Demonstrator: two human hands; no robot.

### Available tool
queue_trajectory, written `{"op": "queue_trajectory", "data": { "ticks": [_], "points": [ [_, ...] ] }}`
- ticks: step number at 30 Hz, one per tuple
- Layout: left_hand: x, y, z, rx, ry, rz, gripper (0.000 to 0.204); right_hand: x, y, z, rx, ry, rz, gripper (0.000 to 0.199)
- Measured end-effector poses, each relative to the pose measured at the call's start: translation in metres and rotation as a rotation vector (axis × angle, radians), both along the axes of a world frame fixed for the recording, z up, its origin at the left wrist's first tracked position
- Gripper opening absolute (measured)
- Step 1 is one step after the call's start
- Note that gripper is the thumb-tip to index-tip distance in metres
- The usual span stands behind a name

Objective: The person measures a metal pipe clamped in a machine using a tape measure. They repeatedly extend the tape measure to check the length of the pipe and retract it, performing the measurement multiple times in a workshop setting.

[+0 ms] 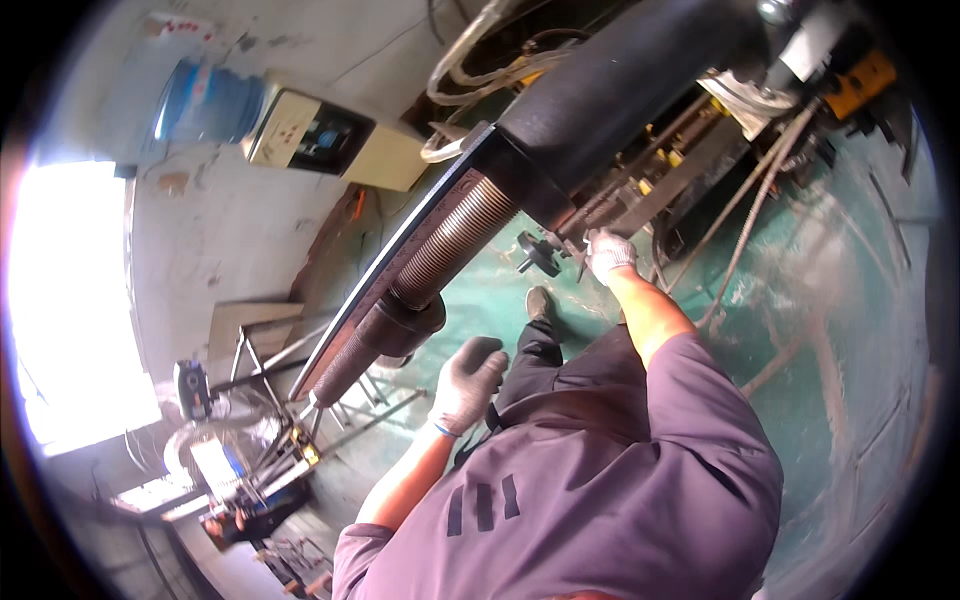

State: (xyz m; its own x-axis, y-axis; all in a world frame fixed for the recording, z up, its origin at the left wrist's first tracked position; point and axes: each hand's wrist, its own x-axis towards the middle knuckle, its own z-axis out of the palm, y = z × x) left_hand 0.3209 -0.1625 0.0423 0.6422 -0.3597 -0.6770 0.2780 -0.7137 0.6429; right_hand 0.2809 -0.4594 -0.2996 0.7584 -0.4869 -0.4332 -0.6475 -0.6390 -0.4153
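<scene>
My left hand (468, 388), in a grey-palmed work glove, is held in the air below the machine's long dark bar. Its fingers are loosely bent, the thumb apart, with nothing visible in them. My right hand (609, 254), in a light glove, reaches forward to the machine's side. Its fingers are closed at a small fitting under the large black cylinder (620, 90); what they grip is hidden. Left of that hand is a black handwheel (540, 255). A coarse threaded screw (455, 243) runs from the cylinder to a dark collar (402, 322).
A water dispenser (290, 130) with a blue bottle (208, 103) stands by the wall at upper left. Hoses (765, 190) hang at the right over the green floor (790, 290). A fan (220, 450) and metal frames (370, 410) stand at lower left.
</scene>
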Motion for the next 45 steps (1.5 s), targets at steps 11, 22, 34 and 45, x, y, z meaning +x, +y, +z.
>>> {"op": "queue_trajectory", "data": {
  "ticks": [11,22,34,45],
  "points": [
    [-0.045,-0.037,0.009,0.018,-0.727,-0.570,0.065,-0.032,0.022,0.125,1.046,0.016,0.006,0.035],
    [-0.050,-0.072,0.007,-0.299,-0.721,-0.587,0.066,-0.085,0.037,0.197,0.223,-0.593,0.791,0.023],
    [-0.065,-0.092,-0.020,-0.232,-0.701,-0.356,0.072,-0.105,0.037,0.284,1.444,-0.201,-0.450,0.036],
    [-0.092,-0.049,-0.071,-0.208,0.201,0.608,0.037,-0.082,0.005,0.112,0.364,-0.041,-0.261,0.053]
  ]
}}
